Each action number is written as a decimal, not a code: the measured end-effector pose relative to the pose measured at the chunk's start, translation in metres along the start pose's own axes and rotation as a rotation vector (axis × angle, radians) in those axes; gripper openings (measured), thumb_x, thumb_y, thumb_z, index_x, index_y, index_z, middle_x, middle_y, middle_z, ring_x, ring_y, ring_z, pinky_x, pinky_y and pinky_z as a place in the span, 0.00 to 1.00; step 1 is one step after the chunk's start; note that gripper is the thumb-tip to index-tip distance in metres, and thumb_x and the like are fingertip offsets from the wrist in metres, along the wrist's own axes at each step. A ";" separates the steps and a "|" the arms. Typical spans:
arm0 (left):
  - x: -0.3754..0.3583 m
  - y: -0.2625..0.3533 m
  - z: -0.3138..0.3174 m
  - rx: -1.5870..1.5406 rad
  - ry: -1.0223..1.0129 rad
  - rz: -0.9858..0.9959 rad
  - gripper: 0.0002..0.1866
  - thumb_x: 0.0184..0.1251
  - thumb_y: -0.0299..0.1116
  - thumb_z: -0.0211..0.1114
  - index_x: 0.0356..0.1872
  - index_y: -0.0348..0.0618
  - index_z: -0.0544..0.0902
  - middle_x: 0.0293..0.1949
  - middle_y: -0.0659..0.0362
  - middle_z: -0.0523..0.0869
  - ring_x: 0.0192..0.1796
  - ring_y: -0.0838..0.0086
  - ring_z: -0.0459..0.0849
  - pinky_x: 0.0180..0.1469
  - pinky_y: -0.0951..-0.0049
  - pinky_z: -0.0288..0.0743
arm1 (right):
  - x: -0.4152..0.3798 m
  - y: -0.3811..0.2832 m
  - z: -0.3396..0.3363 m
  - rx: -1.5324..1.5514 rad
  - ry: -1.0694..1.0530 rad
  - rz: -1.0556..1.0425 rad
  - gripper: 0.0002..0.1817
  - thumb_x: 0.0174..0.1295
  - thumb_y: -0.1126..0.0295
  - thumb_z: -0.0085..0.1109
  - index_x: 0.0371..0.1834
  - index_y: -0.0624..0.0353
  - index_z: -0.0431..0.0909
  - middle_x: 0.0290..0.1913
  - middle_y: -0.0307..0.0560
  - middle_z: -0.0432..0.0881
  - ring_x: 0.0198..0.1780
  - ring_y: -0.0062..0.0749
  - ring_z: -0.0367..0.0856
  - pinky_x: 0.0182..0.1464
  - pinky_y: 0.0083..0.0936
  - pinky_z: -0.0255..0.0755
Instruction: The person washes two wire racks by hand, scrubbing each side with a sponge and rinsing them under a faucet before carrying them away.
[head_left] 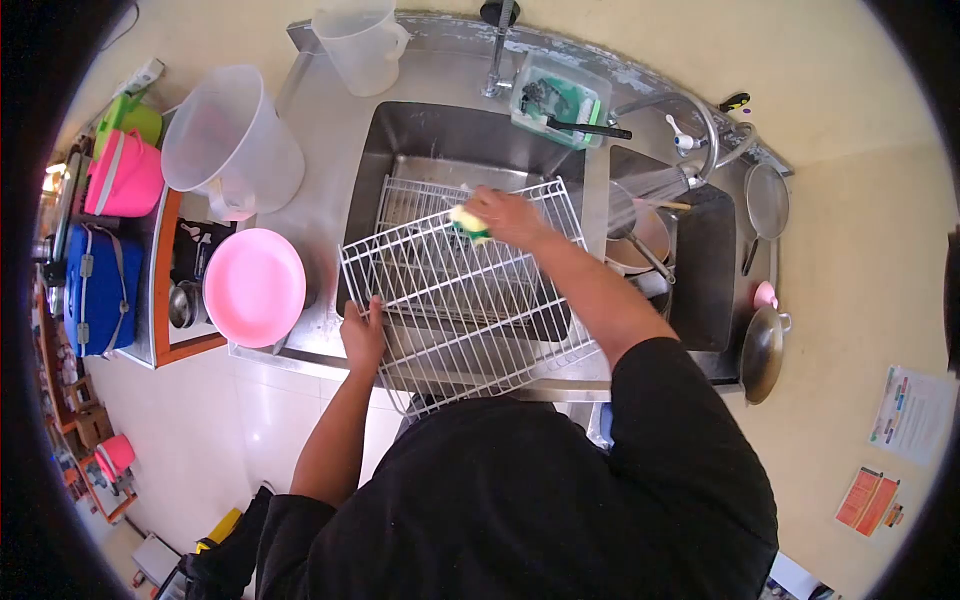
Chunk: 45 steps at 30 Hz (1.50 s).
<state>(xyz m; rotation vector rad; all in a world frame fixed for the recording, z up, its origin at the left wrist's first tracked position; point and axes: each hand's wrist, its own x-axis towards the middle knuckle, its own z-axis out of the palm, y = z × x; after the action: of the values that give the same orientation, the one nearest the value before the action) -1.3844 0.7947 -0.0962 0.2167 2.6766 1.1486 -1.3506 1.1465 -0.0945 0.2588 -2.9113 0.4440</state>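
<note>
A white wire rack point(460, 290) lies tilted across the front of the steel sink point(420, 130), its near edge against my body. My left hand point(363, 335) grips the rack's left side, fingers closed on the wires. Pressed on the rack's far part is a yellow and green sponge point(468, 224), held in my right hand point(503, 218). Beneath, inside the basin, a second wire rack point(410, 192) shows in part; the upper rack hides the rest.
At left stand a pink basin point(255, 287) and a large clear plastic jug point(235, 140); another jug point(362, 45) is behind. A tub point(562, 95) holds a black-handled brush. Water runs from the tap point(692, 178) over pans in the right sink point(705, 270). Strainers hang at right.
</note>
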 end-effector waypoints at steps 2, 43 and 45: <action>0.000 0.010 0.000 -0.009 0.029 0.013 0.21 0.70 0.43 0.64 0.27 0.35 0.71 0.20 0.43 0.79 0.22 0.49 0.79 0.26 0.55 0.68 | -0.032 0.029 -0.017 -0.022 -0.045 0.114 0.19 0.56 0.65 0.66 0.51 0.47 0.76 0.48 0.46 0.74 0.43 0.48 0.83 0.44 0.41 0.79; 0.008 0.010 0.019 0.109 -0.022 0.052 0.26 0.73 0.50 0.59 0.29 0.31 0.73 0.21 0.39 0.78 0.26 0.42 0.78 0.31 0.49 0.67 | -0.166 -0.173 -0.005 0.373 -0.116 0.543 0.21 0.51 0.71 0.63 0.51 0.54 0.73 0.49 0.56 0.79 0.46 0.55 0.82 0.43 0.46 0.78; 0.009 0.015 0.018 0.115 -0.053 0.067 0.27 0.73 0.51 0.59 0.29 0.31 0.73 0.21 0.39 0.78 0.27 0.41 0.78 0.31 0.49 0.67 | -0.157 -0.178 0.001 0.393 -0.145 0.452 0.22 0.51 0.72 0.63 0.51 0.54 0.73 0.51 0.55 0.78 0.46 0.54 0.82 0.43 0.45 0.78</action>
<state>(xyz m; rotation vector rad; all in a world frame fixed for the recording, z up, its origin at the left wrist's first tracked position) -1.3882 0.8196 -0.0985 0.3529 2.7097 0.9929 -1.1633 1.0020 -0.0784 -0.3411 -2.9875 1.1110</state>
